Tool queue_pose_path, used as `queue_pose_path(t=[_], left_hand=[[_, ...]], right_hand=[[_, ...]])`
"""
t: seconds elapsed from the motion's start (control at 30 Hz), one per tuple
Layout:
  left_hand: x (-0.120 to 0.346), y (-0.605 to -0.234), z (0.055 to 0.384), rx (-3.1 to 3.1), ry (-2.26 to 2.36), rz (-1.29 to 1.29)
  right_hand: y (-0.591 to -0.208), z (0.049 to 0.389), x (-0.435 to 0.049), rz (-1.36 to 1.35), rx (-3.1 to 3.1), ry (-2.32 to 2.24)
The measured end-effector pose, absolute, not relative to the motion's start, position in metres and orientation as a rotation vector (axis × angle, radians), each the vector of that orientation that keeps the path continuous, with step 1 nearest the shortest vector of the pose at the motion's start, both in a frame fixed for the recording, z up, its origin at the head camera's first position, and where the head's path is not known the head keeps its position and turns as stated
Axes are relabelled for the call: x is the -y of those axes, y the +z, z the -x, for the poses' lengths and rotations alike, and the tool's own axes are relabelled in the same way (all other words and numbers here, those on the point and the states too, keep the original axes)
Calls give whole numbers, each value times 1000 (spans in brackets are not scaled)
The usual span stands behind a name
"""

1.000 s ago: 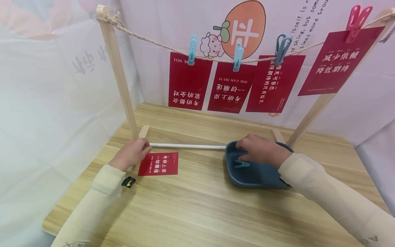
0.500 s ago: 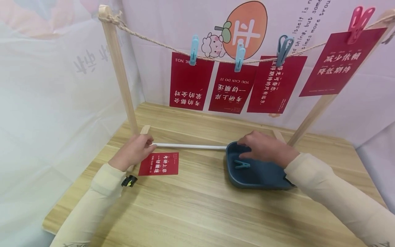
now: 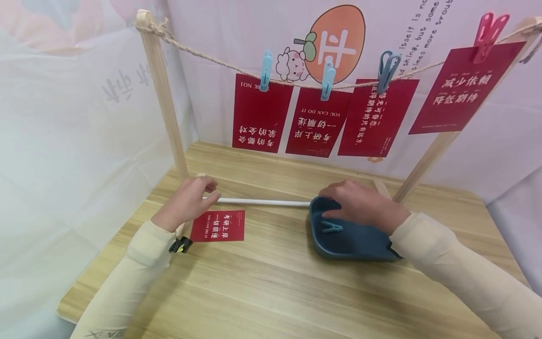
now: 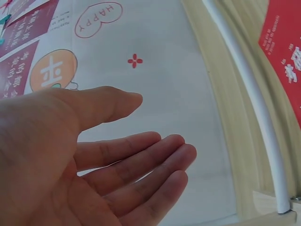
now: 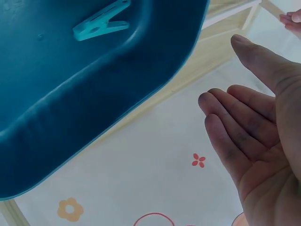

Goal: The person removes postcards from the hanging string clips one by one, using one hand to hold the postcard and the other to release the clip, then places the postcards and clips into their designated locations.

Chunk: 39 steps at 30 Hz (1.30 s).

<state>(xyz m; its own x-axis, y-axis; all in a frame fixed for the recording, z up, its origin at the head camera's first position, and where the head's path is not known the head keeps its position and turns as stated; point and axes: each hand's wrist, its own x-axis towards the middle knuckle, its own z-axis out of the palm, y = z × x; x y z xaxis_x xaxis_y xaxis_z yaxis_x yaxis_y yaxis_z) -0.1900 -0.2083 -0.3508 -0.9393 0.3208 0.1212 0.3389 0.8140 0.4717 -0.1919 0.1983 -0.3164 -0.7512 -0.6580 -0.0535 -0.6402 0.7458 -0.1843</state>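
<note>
My left hand (image 3: 186,200) hovers over the left end of the white rod, its fingers relaxed and apart from the thumb with nothing between them, as the left wrist view confirms. Just below it a red card (image 3: 224,226) with white writing lies flat on the table. Above the blue tray (image 3: 315,242) is my right hand (image 3: 357,205); in the right wrist view its fingers are loosely extended and hold nothing. A teal clothespin (image 5: 101,21) lies inside the tray, below the right thumb.
A rope (image 3: 203,59) runs between two wooden posts (image 3: 163,99). Several red cards (image 3: 262,115) hang from it by clothespins (image 3: 266,70), one of them pink (image 3: 489,37). The white rod (image 3: 267,202) crosses low between the posts. Behind is a printed white cloth.
My left hand has risen slightly and shifted right, off the card's upper left edge. My right hand has lifted a little from inside the tray. The card and clothespin have stayed put.
</note>
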Motion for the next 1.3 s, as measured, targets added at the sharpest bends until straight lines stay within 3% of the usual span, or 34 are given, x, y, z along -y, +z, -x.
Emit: queue_pose_path(t=[1.3], left_hand=[[176,-315,192,2416,-1319,505]], right_hand=[[-279,176,-182,1098,-3093,-551]])
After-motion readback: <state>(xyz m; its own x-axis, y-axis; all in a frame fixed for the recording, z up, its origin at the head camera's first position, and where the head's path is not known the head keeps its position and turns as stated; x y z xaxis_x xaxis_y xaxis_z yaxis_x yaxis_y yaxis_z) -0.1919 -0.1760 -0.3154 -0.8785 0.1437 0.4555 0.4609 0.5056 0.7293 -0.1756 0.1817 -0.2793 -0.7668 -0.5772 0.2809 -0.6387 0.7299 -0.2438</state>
